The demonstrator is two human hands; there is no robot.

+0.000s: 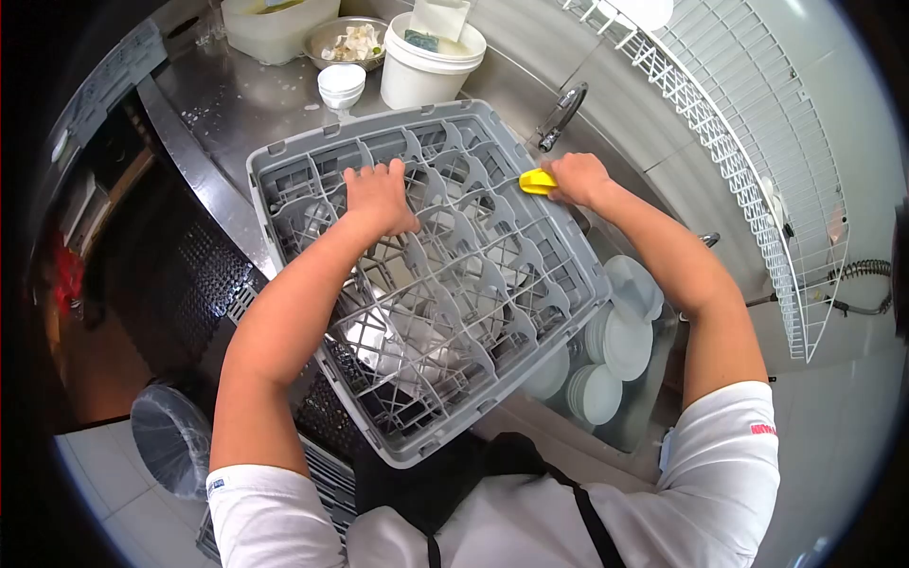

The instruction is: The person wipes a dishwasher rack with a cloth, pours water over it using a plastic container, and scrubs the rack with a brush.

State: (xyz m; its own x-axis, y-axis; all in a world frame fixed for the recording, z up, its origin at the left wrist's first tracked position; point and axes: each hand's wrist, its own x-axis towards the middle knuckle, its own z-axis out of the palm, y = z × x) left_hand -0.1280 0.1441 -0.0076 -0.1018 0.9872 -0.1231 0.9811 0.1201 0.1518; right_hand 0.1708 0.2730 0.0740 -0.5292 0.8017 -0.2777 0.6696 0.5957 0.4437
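A large grey dishwasher rack (568, 256) with a grid of compartments lies tilted across the middle of the view. My left hand (379, 197) is on its inner dividers, fingers hooked over the grid. Beyond the rack's far right rim, my right hand (578, 180) grips a small yellow sponge (538, 182), held against or just above that rim; I cannot tell which. Through the grid shiny metal and pale shapes show, too broken up to name.
Stacked white plates (627, 346) and bowls (597, 395) stand in the sink at right, by a faucet (565, 114). Behind the rack are a white bucket (426, 76), small white bowls (341, 83) and a metal bowl of scraps (327, 43). A wire shelf (748, 142) hangs on the wall.
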